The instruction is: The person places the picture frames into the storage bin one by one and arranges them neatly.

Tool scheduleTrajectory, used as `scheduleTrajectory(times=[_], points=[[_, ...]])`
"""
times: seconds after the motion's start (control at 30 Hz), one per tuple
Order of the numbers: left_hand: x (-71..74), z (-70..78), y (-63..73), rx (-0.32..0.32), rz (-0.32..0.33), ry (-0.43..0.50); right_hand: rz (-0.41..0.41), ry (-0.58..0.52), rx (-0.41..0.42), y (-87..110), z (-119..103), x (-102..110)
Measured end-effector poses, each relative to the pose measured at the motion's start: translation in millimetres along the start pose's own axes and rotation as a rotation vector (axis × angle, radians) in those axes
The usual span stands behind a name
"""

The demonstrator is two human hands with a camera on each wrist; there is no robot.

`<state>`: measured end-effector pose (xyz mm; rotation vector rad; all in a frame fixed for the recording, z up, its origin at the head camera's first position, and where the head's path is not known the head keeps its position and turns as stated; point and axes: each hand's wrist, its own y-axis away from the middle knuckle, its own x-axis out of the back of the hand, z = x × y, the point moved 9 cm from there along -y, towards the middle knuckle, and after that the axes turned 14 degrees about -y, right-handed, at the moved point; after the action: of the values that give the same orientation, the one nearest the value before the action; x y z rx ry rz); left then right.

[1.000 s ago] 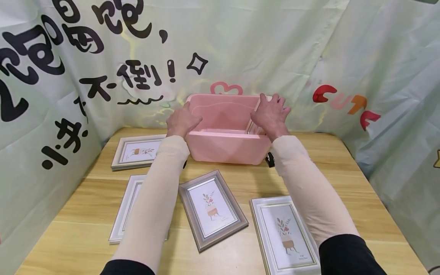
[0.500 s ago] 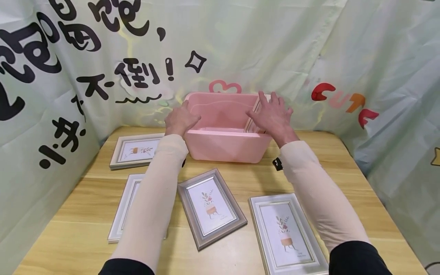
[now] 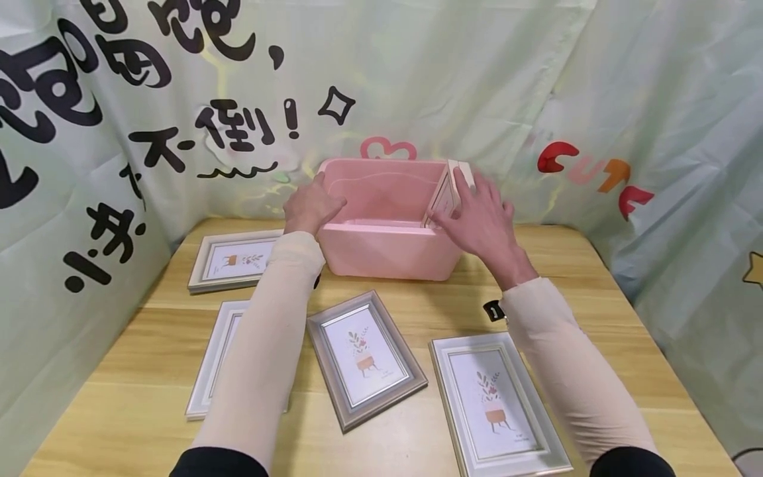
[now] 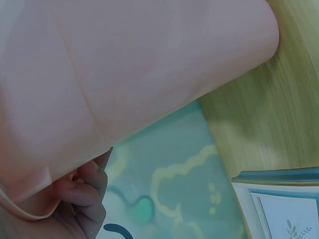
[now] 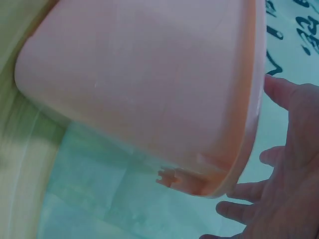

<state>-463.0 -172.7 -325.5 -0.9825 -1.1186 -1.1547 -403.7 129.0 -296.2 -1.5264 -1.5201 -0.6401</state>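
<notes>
A pink plastic bin stands at the back of the table. Its left end is gripped by my left hand; in the left wrist view the fingers curl under the rim. At the right end my right hand spreads its fingers over the rim, beside a pale picture frame propped upright inside the bin. Seen from the right wrist, the thumb and fingertips of that hand lie along the rim of the bin, uncurled.
On the wooden table lie a cream picture frame at back left, a white frame partly hidden under the left forearm, a taupe frame in front and a white frame at front right. A printed curtain closes off the back.
The right hand has drawn back slightly toward me and to the right, uncovering the top of the upright frame. Its forearm shifted outward. The left hand keeps its hold.
</notes>
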Motion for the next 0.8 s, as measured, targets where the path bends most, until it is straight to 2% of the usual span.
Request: scheduleTrajectory(times=[0.57, 0.8], points=[[-1.1, 0.0, 0.3, -0.002, 0.003, 0.013, -0.004, 0.049, 0.117, 57.3, 2.0, -17.2], [-1.9, -1.1, -0.9, 0.003, -0.002, 0.010, 0.007, 0.093, 0.138, 78.9, 4.0, -22.6]])
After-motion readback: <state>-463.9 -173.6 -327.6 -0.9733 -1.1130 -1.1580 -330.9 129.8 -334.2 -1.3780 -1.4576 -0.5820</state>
